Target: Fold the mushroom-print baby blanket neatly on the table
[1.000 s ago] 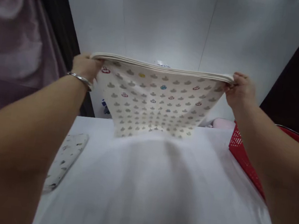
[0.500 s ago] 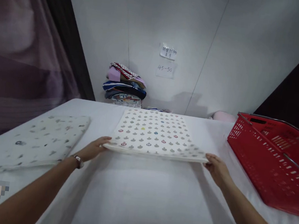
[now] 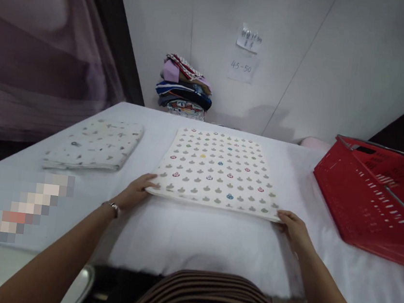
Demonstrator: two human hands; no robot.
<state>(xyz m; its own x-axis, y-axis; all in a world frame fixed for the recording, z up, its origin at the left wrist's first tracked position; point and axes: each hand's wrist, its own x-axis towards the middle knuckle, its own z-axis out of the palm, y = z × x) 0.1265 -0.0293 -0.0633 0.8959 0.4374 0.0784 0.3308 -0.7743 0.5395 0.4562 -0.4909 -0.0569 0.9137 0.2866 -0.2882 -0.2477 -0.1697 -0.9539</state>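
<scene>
A white cloth with small grey, red and blue prints [image 3: 214, 172] lies folded flat on the white-covered table [image 3: 177, 236]. Its near left corner is pinched by my left hand [image 3: 141, 188], which has a bracelet at the wrist. At the near right corner my right hand [image 3: 290, 225] grips the edge, thumb hidden. The cloth's near edge runs taut between both hands. To the left lies a second folded white cloth with scattered prints [image 3: 96, 144], touched by neither hand.
A red plastic basket [image 3: 372, 195] stands on the right of the table. Behind the table's far edge is a stack of folded fabrics [image 3: 185, 86]. Two paper notes [image 3: 241, 67] hang on the wall. A blurred-out patch covers something at the front left.
The printed cloth's near edge has come down towards the table, with both hands still on its corners. The view has tilted downward, and my striped clothing now shows at the bottom.
</scene>
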